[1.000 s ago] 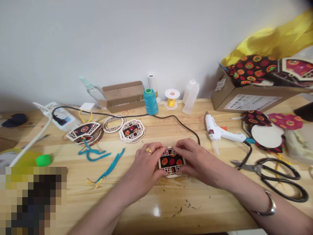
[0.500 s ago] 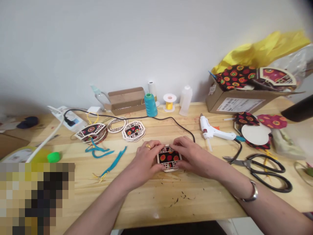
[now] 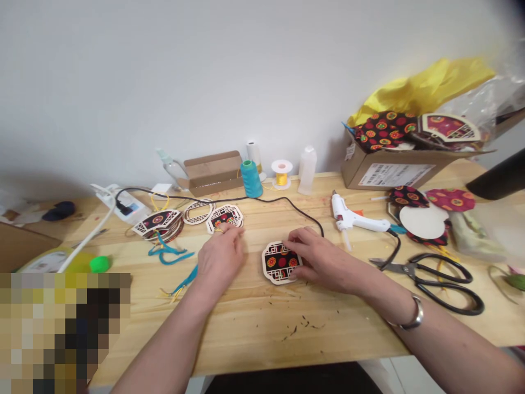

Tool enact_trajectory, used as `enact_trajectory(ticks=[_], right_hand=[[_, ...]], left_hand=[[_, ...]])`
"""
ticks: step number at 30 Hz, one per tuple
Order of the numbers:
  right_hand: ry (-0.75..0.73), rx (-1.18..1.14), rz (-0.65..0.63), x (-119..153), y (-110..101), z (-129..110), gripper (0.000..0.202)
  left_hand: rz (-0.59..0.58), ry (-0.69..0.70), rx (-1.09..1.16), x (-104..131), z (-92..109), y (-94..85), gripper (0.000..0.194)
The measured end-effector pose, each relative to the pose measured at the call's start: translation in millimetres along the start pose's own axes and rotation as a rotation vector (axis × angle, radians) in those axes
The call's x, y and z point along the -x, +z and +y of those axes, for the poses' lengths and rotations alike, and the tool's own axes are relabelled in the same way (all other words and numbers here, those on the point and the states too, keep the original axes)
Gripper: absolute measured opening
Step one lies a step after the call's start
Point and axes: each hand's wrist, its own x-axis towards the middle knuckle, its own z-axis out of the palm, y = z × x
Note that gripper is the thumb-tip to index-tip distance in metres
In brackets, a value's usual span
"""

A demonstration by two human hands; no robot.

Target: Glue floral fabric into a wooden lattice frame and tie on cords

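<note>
My right hand (image 3: pixel 322 260) grips the right edge of a wooden lattice ornament (image 3: pixel 282 262), thumb below and fingers above. The ornament is pale, with scalloped corners and black, flower-printed fabric behind its cut-out frame, and lies face up on the table. My left hand (image 3: pixel 221 254) is at the near edge of a small stack of similar lattice ornaments (image 3: pixel 226 215). Its fingers are bent and overlap the stack's front; their tips are hidden, so I cannot tell whether they grip a piece. Blue cords (image 3: pixel 186 280) lie partly behind the left wrist.
A white glue gun (image 3: pixel 359 219) and black-handled scissors (image 3: pixel 445 279) lie to the right. Behind stand a blue thread cone (image 3: pixel 251 179), a yellow thread spool (image 3: pixel 281 176) and a carton (image 3: pixel 394 169) of fabric pieces. A black cable (image 3: pixel 229 200) crosses the table near a power strip (image 3: pixel 131 208).
My left hand has let go of the ornament and moved left and away from me to the stack. My right hand keeps its hold on the ornament. The view has shifted slightly.
</note>
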Motion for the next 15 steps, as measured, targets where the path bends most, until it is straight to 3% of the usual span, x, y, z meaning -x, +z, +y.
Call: enact_trajectory(ticks=[11, 15], right_hand=[[0.002, 0.022, -0.004, 2, 1, 1, 0.040], [-0.002, 0.019, 0.001, 2, 1, 1, 0.039]], left_hand=[[-0.016, -0.084, 0.155, 4, 6, -13.7, 0.027], [-0.167, -0.020, 0.166, 4, 8, -11.5, 0.025]])
